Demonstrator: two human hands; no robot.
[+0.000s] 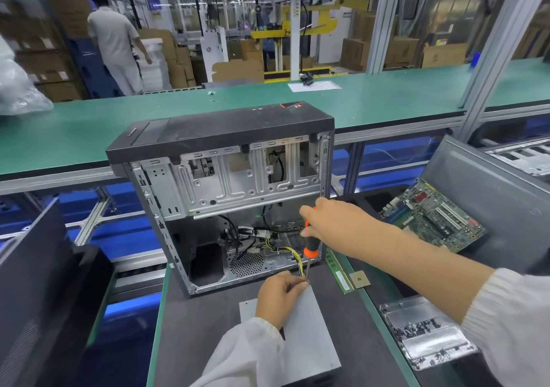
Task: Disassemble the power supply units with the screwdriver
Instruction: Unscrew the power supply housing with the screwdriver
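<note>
Here, from the head camera, a flat grey sheet-metal power supply unit [306,327] lies on the dark matte work mat [196,327], just in front of an open computer case [226,178] of bare stamped steel with a black plastic top. A bundle of yellow and black wires [285,251] runs from inside the case toward the unit's far edge. The right hand [330,223] is curled round the orange-and-black handle of the screwdriver [310,247], held nearly upright, its thin metal shaft pointing down at the unit's far corner. The left hand [278,296] rests on the unit, fingers bent and pinching at the screwdriver tip; what exactly they pinch is too small to tell. To the right lie a green memory stick [339,273], a green motherboard [434,217] and a clear plastic tray [422,333] of small dark screws.
</note>
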